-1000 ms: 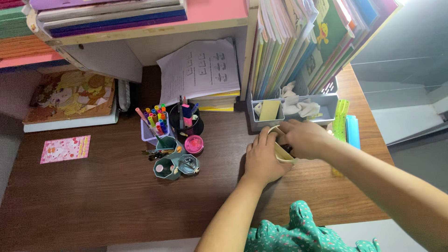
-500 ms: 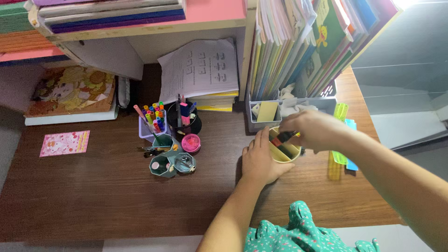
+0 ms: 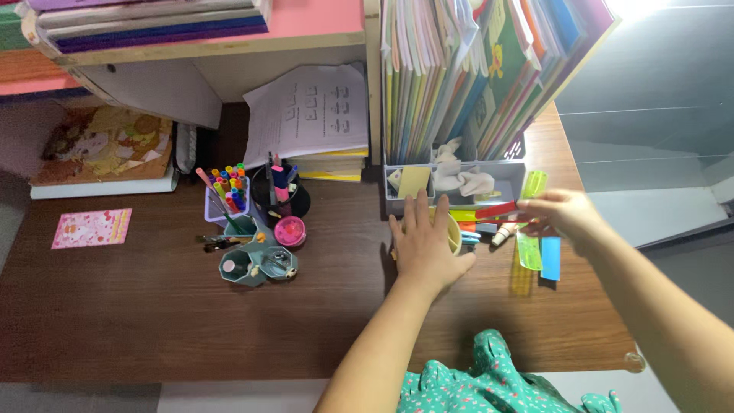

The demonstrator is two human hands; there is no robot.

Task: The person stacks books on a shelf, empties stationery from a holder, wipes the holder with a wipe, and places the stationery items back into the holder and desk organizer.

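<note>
The left hand (image 3: 423, 243) is lying over one pale yellow cup (image 3: 453, 233), fingers spread flat and grasping its side, on the brown desk (image 3: 153, 306). Just right of the cup, the right hand (image 3: 560, 213) is pinching one red pen (image 3: 495, 209) between its fingertips. Several more pens (image 3: 489, 228) are lying loose between cup and right hand; their count is unclear
</note>
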